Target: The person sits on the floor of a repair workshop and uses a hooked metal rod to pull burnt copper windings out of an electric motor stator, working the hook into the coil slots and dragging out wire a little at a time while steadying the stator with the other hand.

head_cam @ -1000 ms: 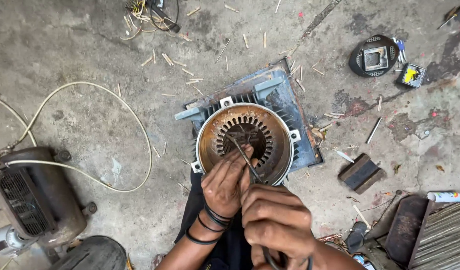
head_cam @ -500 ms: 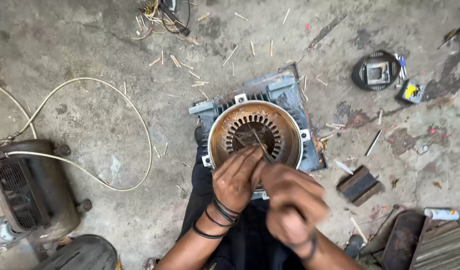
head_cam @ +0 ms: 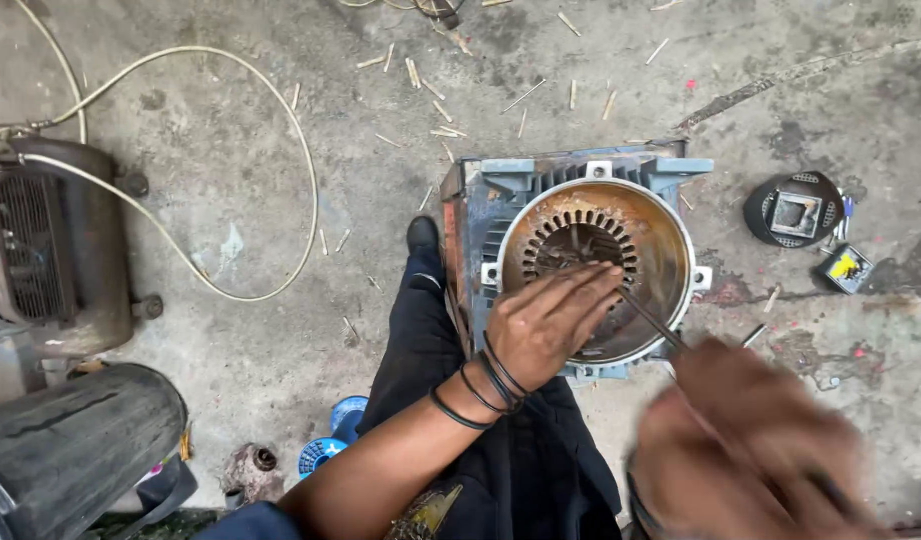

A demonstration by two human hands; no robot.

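Left hand (head_cam: 546,325) on motor stator (head_cam: 596,260), blurred right hand (head_cam: 751,450) gripping thin rod (head_cam: 653,320)

floor: stained grey concrete (head_cam: 231,400) | litter: wood splinters (head_cam: 431,90) | light: daylight

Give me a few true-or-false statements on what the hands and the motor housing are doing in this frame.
1. The left hand rests on the rim of the motor housing. True.
2. The right hand is empty. False: it grips a thin rod that reaches into the housing.
3. The housing's bore is slotted all round. True.
4. The left wrist is bare. False: it wears dark bands.
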